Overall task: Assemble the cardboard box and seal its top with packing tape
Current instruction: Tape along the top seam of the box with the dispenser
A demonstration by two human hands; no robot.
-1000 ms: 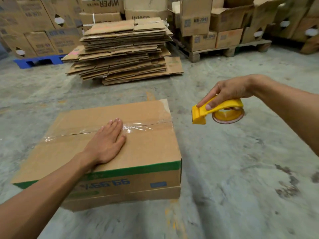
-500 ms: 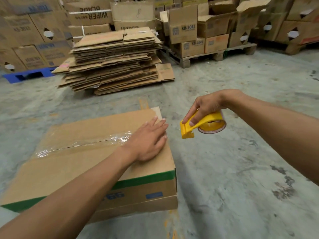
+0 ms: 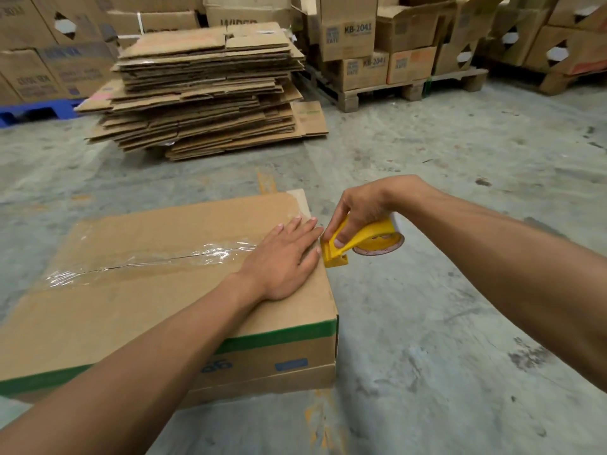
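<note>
A closed cardboard box [image 3: 138,303] with a green stripe lies on the concrete floor. A strip of clear packing tape [image 3: 157,261] runs along its top seam. My left hand [image 3: 284,257] presses flat on the box top near the right edge, over the end of the seam. My right hand [image 3: 359,208] grips a yellow tape dispenser [image 3: 361,239] with its roll, held just off the box's right edge. The dispenser's front end sits next to my left fingertips.
A tall stack of flattened cardboard boxes [image 3: 207,90] lies on the floor behind the box. Wooden pallets [image 3: 407,88] with stacked cartons [image 3: 354,37] stand at the back right. More cartons sit on a blue pallet [image 3: 36,110] at the back left.
My left hand slid rightward along the taped seam to the box's right edge. My right hand brought the dispenser down and left, up against that edge.
</note>
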